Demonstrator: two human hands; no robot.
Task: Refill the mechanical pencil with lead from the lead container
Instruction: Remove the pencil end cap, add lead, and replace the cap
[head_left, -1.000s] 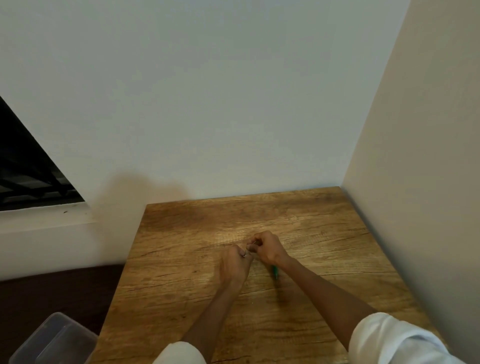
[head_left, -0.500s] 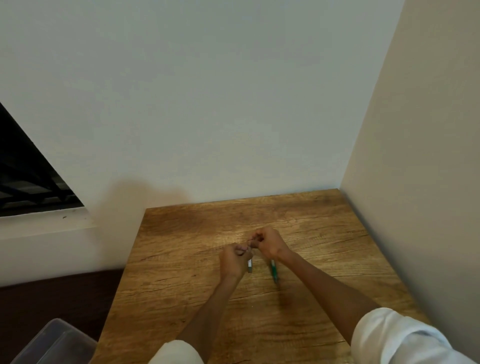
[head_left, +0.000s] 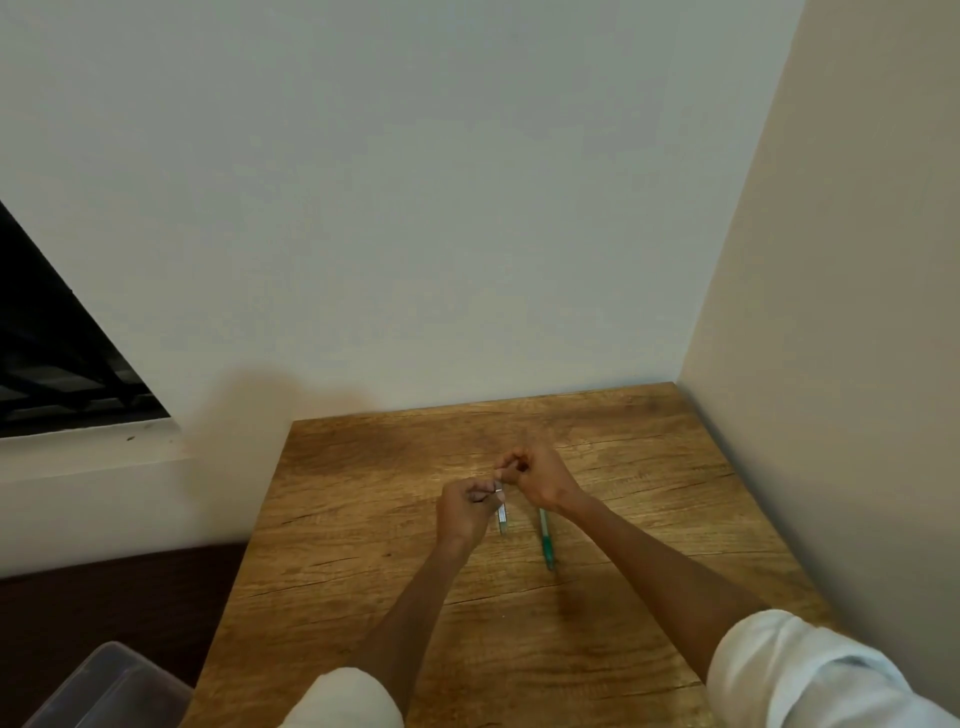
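Note:
My left hand (head_left: 467, 509) is closed around a small clear lead container (head_left: 502, 515), whose lower end hangs below my fingers. My right hand (head_left: 540, 475) is just to the right of it and slightly farther away. Its thumb and forefinger are pinched together right at the container's top end, and what they pinch is too small to tell. A green mechanical pencil (head_left: 545, 540) sticks out from under the heel of my right hand and points toward me. It seems tucked in that hand.
Both hands work over a wooden table (head_left: 363, 597) set in a corner, with a white wall behind and a beige wall (head_left: 831, 364) on the right. A clear plastic bin (head_left: 98, 691) stands on the dark floor at the lower left. A dark window is at the left.
My left hand has turned so the container's lower end now shows below the fingers. My right hand has lifted slightly away from it, and more of the green pencil is visible.

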